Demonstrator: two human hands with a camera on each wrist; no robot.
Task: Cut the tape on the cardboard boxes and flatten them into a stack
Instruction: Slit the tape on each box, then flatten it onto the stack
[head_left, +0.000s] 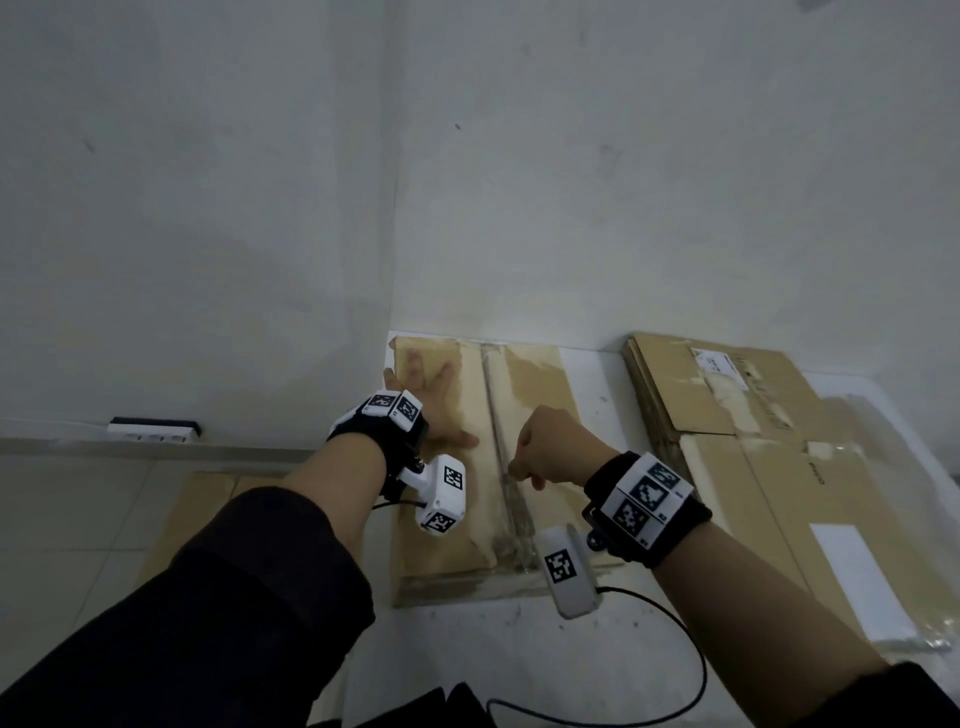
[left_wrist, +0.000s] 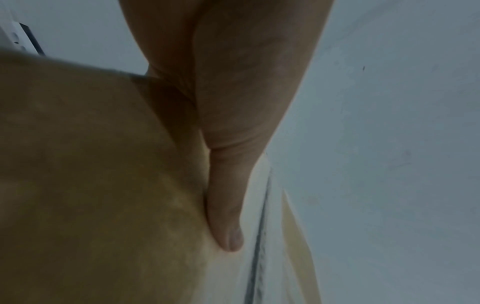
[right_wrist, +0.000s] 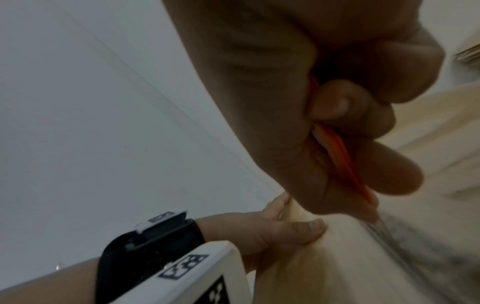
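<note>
Here, box (head_left: 447, 519): taped, on the white table (head_left: 519, 649) by the wall.
Left hand (head_left: 434, 410): fingers spread flat on it.
Right hand (head_left: 550, 447): fist gripping an orange cutter (right_wrist: 340, 156) at the centre seam (head_left: 501, 457).
Flattened stack (head_left: 727, 415): right of it.

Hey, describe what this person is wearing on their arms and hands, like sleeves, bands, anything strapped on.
Both hands are bare. The left hand and right hand each have a black wrist strap carrying white blocks printed with black square-pattern markers. A white camera module with another marker hangs at each wrist, trailing a thin black cable. Dark long sleeves are pushed up the forearms.
</note>
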